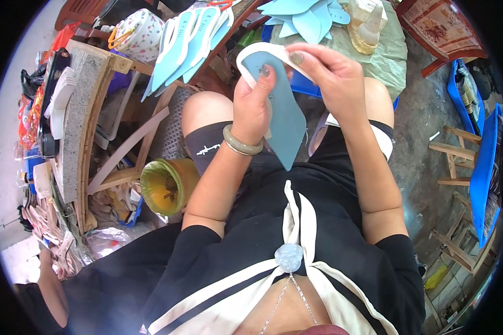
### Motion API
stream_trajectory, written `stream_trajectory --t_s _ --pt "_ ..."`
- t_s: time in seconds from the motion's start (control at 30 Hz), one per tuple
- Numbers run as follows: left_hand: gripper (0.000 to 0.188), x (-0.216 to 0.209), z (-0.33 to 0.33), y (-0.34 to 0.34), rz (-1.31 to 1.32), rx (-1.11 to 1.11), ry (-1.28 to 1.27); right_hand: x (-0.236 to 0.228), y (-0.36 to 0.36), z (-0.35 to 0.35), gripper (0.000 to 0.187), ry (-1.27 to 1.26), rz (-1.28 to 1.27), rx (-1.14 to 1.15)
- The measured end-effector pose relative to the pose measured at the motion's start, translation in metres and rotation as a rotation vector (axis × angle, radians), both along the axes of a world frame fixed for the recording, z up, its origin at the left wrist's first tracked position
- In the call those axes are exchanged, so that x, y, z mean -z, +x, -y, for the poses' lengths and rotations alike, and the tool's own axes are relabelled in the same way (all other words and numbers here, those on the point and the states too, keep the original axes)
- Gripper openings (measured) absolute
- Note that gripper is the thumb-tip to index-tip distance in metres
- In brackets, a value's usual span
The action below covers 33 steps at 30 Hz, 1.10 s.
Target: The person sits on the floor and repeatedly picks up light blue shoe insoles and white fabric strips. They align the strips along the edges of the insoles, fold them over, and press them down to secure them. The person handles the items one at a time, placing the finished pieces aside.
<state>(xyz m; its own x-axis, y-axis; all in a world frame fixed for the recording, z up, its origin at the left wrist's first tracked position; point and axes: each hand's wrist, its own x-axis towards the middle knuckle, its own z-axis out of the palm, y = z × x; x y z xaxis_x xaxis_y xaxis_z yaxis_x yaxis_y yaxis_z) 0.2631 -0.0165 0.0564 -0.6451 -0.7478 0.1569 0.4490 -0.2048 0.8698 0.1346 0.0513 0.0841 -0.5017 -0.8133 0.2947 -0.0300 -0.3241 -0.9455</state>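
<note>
In a cluttered workshop, loose blue insoles (pixel 313 22) lie toward the left edge of a green-covered table (pixel 394 61). Above the person's lap, the left hand (pixel 252 109) grips one blue insole (pixel 288 120), thumb on its face, pointed end down. The right hand (pixel 341 81) pinches a white strip (pixel 245 56) curving round its top. Edging seems in hand; the next move likely calls for guiding the strip along the bare side.

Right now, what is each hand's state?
Left hand: closed, holding the blue sole-shaped piece.
Right hand: closed, pinching the white strip at the piece's edge.
</note>
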Motion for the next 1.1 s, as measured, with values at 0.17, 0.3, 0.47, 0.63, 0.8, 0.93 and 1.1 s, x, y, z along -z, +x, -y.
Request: stream_trajectory --t_s 0.17,0.3,0.47,0.63,0.8,0.93,1.1 --pt "0.045 -0.010 -0.005 -0.001 -0.168 -0.079 0.004 0.008 0.015 -0.014 0.017 -0.033 -0.405 0.110" --pt "0.052 -0.012 -0.009 0.000 -0.185 -0.143 -0.001 0.018 0.024 -0.014 0.018 -0.080 -0.517 0.160" --pt "0.069 -0.017 -0.011 0.010 -0.136 -0.135 -0.123 0.009 0.030 -0.017 0.017 -0.073 -0.480 0.096" --pt "0.060 -0.012 -0.007 0.017 -0.109 -0.093 -0.347 0.005 0.034 -0.018 0.021 -0.024 -0.541 0.026" --pt "0.032 -0.014 -0.011 0.016 -0.125 -0.154 -0.224 0.006 0.031 -0.018 0.021 -0.013 -0.375 -0.030" --pt "0.026 -0.020 -0.014 0.016 -0.103 -0.159 -0.191 0.009 0.026 -0.025 0.018 0.032 -0.193 -0.105" --pt "0.027 -0.029 -0.011 0.017 -0.187 -0.248 -0.109 0.006 0.023 -0.031 0.016 0.129 -0.156 -0.111"
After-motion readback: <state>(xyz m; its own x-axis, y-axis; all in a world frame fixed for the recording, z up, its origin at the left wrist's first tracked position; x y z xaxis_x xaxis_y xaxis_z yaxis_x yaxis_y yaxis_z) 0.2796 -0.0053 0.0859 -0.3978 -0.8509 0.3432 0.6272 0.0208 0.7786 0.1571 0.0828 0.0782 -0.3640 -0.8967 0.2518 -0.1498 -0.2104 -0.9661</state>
